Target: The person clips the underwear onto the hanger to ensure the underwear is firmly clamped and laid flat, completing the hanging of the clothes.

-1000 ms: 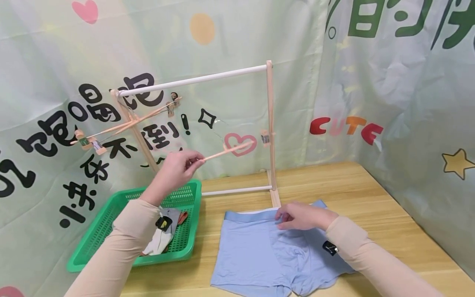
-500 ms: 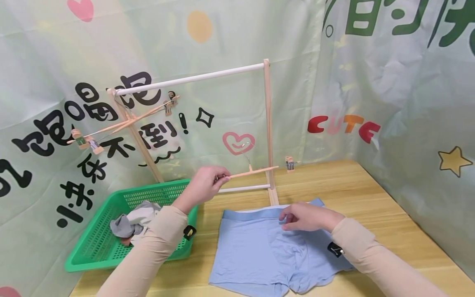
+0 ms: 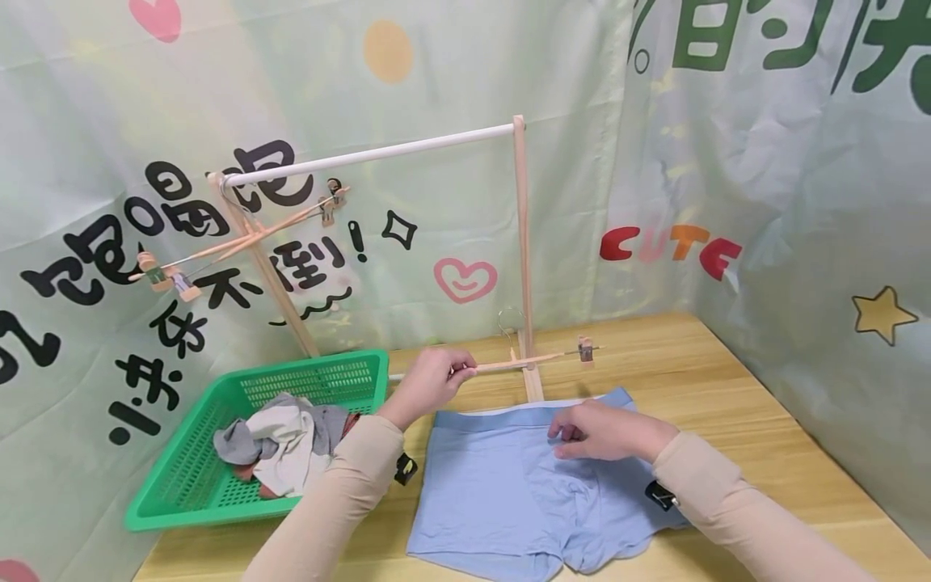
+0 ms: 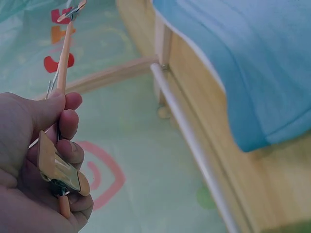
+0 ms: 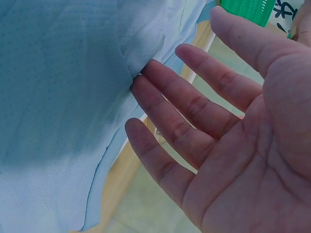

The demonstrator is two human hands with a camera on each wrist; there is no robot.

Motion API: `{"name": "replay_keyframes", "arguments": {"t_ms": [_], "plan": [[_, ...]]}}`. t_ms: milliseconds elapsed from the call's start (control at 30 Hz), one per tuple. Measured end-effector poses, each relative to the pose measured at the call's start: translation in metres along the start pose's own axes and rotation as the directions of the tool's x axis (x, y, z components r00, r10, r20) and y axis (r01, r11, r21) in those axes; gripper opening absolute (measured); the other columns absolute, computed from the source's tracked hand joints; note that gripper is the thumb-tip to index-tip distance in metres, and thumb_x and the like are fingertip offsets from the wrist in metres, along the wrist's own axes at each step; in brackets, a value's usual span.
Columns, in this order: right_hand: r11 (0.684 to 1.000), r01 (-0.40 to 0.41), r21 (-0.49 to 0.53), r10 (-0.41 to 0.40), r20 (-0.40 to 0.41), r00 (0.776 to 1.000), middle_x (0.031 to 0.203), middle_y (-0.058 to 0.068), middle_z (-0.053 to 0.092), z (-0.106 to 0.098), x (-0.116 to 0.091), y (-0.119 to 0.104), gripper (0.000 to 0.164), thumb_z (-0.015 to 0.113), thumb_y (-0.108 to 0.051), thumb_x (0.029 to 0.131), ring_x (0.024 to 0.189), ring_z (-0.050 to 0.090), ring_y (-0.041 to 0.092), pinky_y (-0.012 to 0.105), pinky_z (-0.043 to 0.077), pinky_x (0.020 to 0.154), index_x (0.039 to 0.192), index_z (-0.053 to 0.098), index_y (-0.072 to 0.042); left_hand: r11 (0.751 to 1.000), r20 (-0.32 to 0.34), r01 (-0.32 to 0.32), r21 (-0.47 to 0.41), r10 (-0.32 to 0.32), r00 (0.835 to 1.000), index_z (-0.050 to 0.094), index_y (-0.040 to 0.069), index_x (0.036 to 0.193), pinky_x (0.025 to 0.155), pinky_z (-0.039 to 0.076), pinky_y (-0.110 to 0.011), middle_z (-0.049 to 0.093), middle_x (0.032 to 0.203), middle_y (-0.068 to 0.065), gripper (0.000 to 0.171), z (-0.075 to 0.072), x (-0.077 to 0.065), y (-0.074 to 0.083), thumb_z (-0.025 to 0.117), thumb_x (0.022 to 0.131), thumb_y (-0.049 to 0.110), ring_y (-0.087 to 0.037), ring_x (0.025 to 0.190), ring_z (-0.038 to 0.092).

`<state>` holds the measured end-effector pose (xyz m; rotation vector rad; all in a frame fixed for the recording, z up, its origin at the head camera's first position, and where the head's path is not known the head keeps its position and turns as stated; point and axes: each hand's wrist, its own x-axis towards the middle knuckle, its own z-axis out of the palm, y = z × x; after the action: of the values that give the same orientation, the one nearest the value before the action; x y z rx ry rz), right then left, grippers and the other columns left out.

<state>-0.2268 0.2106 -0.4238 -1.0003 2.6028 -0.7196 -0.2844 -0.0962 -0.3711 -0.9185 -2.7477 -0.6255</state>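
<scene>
My left hand grips the wooden bar of a clip hanger by its left end, above the far edge of the shorts. One clip lies against the curled fingers in the left wrist view; the other clip is at the bar's right end. Light blue boxer shorts lie on the table, waistband away from me. My right hand is over their right part, below the waistband. Its fingers are spread and loosely bent, fingertips at the cloth without pinching it.
Left of the shorts stands a green basket with grey, white and rust-coloured clothes. Behind is a wooden rack with a white rail; a second clip hanger hangs at its left end. A printed curtain backs the table.
My left hand has lowered the hanger and brought it right, from in front of the rack's middle to just behind the shorts. The right hand stays nearly in place over the shorts.
</scene>
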Motion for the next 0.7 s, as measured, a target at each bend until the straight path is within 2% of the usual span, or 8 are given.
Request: {"name": "replay_keyframes", "arguments": {"t_ms": [167, 333, 500, 700], "plan": [[1.0, 0.013, 0.001, -0.013, -0.007, 1.0, 0.098, -0.008, 0.071, 0.002, -0.001, 0.002, 0.028, 0.077, -0.029, 0.1, 0.089, 0.062, 0.002, 0.031, 0.056, 0.081, 0.119, 0.076, -0.008, 1.0, 0.026, 0.014, -0.006, -0.013, 1.0, 0.081, 0.014, 0.099, 0.067, 0.048, -0.028, 0.075, 0.082, -0.002, 0.011, 0.017, 0.003, -0.006, 0.072, 0.104, 0.018, -0.009, 0.068, 0.056], [1.0, 0.009, 0.005, -0.009, -0.008, 1.0, 0.102, -0.007, 0.073, 0.002, -0.002, 0.003, 0.03, 0.077, -0.03, 0.1, 0.094, 0.065, 0.005, 0.035, 0.058, 0.086, 0.12, 0.076, -0.008, 0.997, 0.077, 0.07, -0.028, -0.068, 0.995, 0.081, 0.013, 0.102, 0.066, 0.047, -0.028, 0.071, 0.081, 0.001, 0.012, 0.033, 0.005, -0.011, 0.071, 0.105, 0.018, -0.01, 0.067, 0.054], [1.0, -0.001, 0.015, 0.001, -0.005, 1.0, 0.104, -0.005, 0.074, 0.001, -0.003, 0.003, 0.03, 0.077, -0.03, 0.1, 0.095, 0.066, 0.007, 0.036, 0.058, 0.086, 0.121, 0.076, -0.008, 0.997, 0.119, 0.077, -0.028, -0.073, 0.99, 0.08, 0.007, 0.105, 0.068, 0.046, -0.029, 0.07, 0.08, -0.001, 0.013, 0.045, 0.007, -0.009, 0.07, 0.105, 0.016, -0.011, 0.068, 0.052], [1.0, 0.027, -0.003, -0.027, -0.013, 1.0, 0.102, -0.007, 0.073, 0.001, -0.003, 0.002, 0.029, 0.076, -0.03, 0.101, 0.094, 0.065, 0.006, 0.035, 0.056, 0.087, 0.119, 0.076, -0.008, 0.995, 0.165, 0.094, -0.045, -0.085, 0.983, 0.079, 0.008, 0.101, 0.066, 0.042, -0.028, 0.065, 0.076, 0.0, 0.014, 0.056, 0.004, -0.01, 0.069, 0.106, 0.015, -0.011, 0.068, 0.05]]}}
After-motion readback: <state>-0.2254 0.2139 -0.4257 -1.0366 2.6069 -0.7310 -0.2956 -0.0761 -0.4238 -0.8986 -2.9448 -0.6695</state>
